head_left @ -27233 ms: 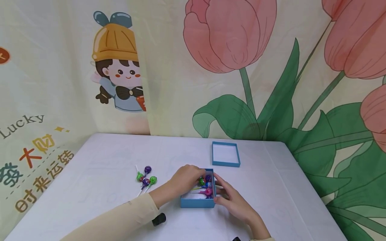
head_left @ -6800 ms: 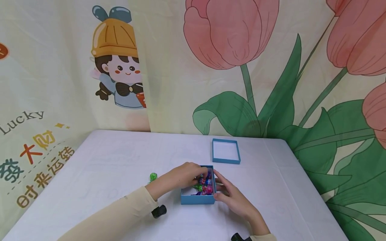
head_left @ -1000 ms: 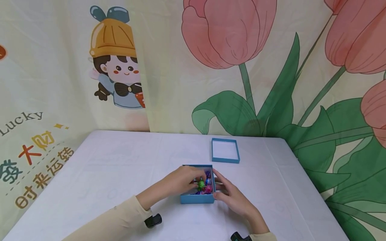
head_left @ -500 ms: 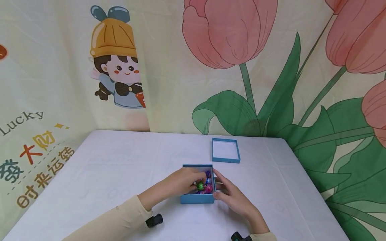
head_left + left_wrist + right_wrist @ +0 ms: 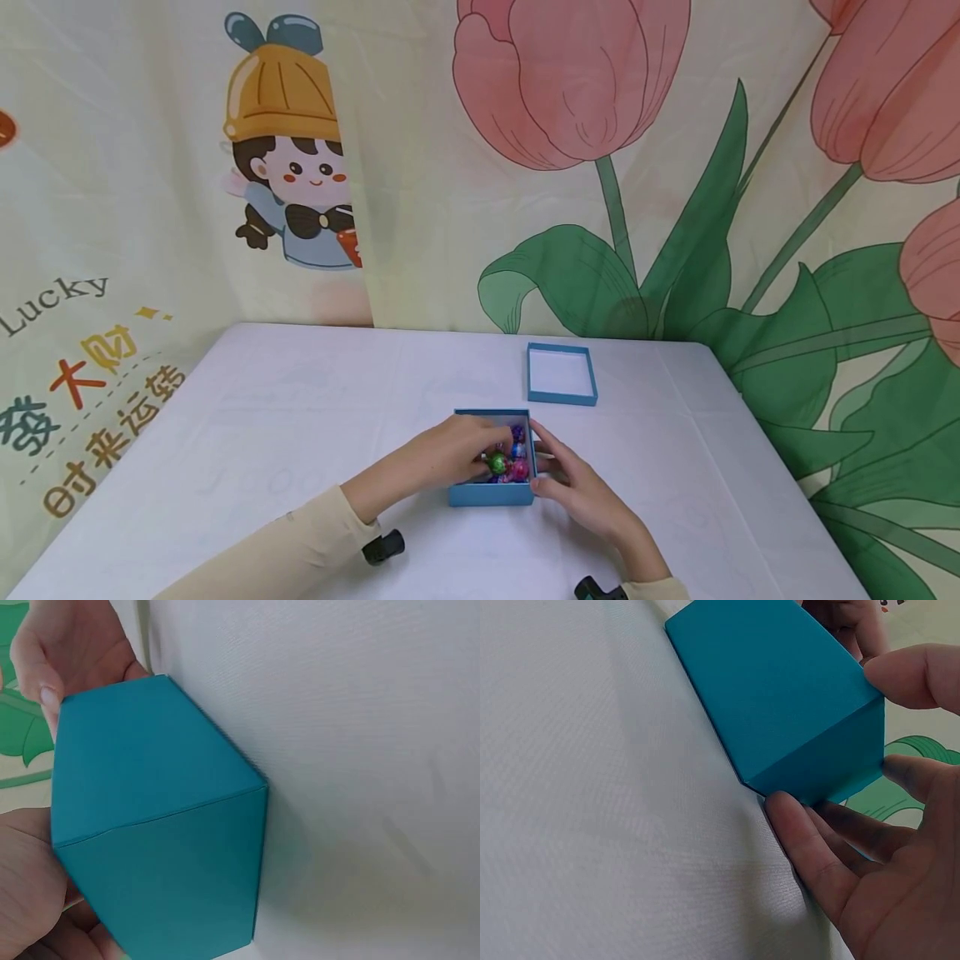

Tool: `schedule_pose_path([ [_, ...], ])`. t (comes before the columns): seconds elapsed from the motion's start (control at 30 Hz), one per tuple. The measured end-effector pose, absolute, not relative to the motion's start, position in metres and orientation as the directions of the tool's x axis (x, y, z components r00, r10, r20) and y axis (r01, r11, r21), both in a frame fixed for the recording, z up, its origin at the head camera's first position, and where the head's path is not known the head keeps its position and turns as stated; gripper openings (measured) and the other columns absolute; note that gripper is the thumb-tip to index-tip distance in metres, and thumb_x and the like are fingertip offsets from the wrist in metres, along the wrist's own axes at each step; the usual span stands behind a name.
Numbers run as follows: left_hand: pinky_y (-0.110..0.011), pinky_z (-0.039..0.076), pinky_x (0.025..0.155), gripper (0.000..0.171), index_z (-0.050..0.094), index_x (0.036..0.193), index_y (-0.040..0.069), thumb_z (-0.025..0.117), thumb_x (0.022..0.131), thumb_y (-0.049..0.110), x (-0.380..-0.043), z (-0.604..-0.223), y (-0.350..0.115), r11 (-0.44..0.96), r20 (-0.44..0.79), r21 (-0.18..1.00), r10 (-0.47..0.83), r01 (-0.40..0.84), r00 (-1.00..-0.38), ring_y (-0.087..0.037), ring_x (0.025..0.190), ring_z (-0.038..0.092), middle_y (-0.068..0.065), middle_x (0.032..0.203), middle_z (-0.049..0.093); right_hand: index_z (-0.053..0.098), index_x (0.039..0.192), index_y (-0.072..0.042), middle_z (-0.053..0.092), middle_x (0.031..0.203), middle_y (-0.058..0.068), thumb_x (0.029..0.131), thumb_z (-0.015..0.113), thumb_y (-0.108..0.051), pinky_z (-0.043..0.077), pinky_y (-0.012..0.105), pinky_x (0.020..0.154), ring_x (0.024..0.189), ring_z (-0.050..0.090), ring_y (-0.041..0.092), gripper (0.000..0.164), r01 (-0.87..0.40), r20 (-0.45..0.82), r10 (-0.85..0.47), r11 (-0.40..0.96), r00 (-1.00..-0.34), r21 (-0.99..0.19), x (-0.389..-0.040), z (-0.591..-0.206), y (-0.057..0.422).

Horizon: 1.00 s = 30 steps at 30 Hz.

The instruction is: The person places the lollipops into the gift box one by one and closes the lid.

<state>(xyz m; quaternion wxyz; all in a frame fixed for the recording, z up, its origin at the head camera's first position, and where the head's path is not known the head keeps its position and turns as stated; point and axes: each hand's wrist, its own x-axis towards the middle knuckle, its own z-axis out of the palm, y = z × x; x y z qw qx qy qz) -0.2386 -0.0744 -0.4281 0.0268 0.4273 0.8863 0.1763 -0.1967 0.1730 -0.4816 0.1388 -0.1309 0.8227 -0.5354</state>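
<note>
A blue box (image 5: 491,496) stands on the white table, with several wrapped lollipops (image 5: 518,471) in its right part. My left hand (image 5: 456,450) reaches over the left wall into the box. Its thumb and fingers pinch a green lollipop (image 5: 497,462), whose stick is hidden under the hand. My right hand (image 5: 581,492) holds the box's right side, thumb at the near corner and fingers spread along the wall. In the right wrist view, the thumb (image 5: 915,675) lies on the upper corner and the fingertips rest against the narrow side. The left wrist view shows mainly the outer box walls.
A blue-edged lid (image 5: 562,400) with a white inside lies behind the box, to the right. The table (image 5: 300,383) carries a white cloth. A curtain (image 5: 405,167) printed with tulips and a cartoon child hangs behind it.
Lollipops that lay on the table left of the box are gone from there, and the box holds more. Over the last second, the green lollipop has sunk slightly lower in the box. The right hand keeps its place.
</note>
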Motion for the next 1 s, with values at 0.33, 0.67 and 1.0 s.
schedule_pose_path([
  [0.33,-0.02,0.057,0.076,0.028,0.072,0.118,0.015,0.082,0.093,0.007,-0.243,-0.407,-0.091,0.587,0.179,0.383,0.711,0.714,-0.68,-0.012,0.086,0.067,-0.001,0.1,0.074,0.027,0.169,-0.036,0.044,0.164,0.016,0.1,0.068,-0.031,0.042,0.063,0.116,0.14,0.055,0.036,0.08,-0.053,-0.097,-0.352,0.393,-0.931,-0.918,-0.197,-0.481,0.171],
  [0.67,-0.024,0.056,0.076,0.022,0.07,0.118,0.017,0.078,0.098,0.014,-0.249,-0.393,-0.126,0.672,0.2,0.414,0.591,0.614,-0.782,-0.009,0.085,0.062,0.008,0.095,0.07,0.028,0.169,-0.036,0.046,0.163,0.016,0.1,0.068,-0.031,0.038,0.062,0.119,0.139,0.055,0.035,0.08,-0.061,-0.089,-0.345,0.401,-0.934,-0.914,-0.197,-0.483,0.173],
  [1.0,-0.029,0.06,0.077,0.024,0.069,0.114,0.016,0.081,0.095,0.012,-0.251,-0.405,-0.163,0.705,0.216,0.422,0.532,0.57,-0.819,-0.009,0.086,0.066,0.006,0.095,0.071,0.027,0.169,-0.037,0.045,0.163,0.016,0.1,0.068,-0.032,0.039,0.062,0.118,0.14,0.055,0.035,0.08,-0.059,-0.09,-0.344,0.4,-0.935,-0.914,-0.198,-0.484,0.172],
])
